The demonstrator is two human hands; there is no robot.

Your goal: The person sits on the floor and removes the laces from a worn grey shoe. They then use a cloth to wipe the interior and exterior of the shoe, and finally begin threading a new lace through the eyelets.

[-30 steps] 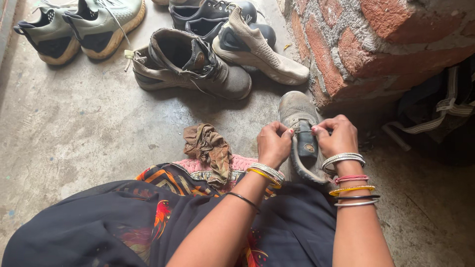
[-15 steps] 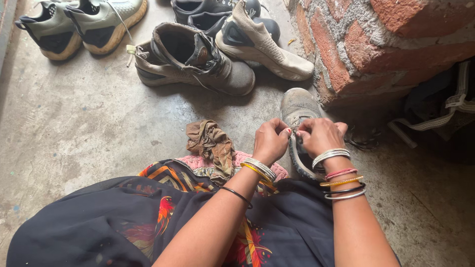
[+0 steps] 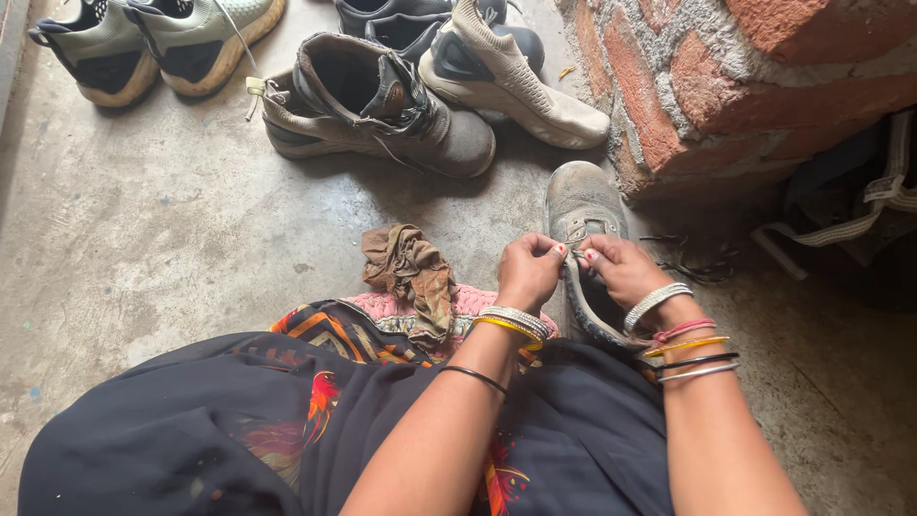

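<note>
Bare concrete floor point(image 3: 143, 239) w/ a rough brick wall corner point(image 3: 726, 86) at upper right; person sat on the floor, dark patterned garment across the lap.

Both hands met over a worn grey shoe point(image 3: 580, 205), toe pointing away from the person, heel end near the lap. Left hand point(image 3: 528, 272) and right hand point(image 3: 623, 272) were pinched nearly closed, fingertips almost touching each other at the lace area by the shoe's tongue. They seemed to nip something small there, prob. a lace end; too small to tell for sure. Bangles on both wrists.

Shoe opening lay just under the right hand; inside was dark, contents not visible.

Just left of the grip: a crumpled brown rag point(image 3: 411, 272) on a pink cloth edge at the knee. Right of the grip, a dark loose lace point(image 3: 693, 263) lay on the floor near the wall base.

Beyond the grip, well apart: a grey-brown high-top boot point(image 3: 382, 115), mouth open and empty as far as seen; a beige sneaker point(image 3: 521, 81) beside it; a pair of pale green sneakers point(image 3: 158, 43) far left.
</note>
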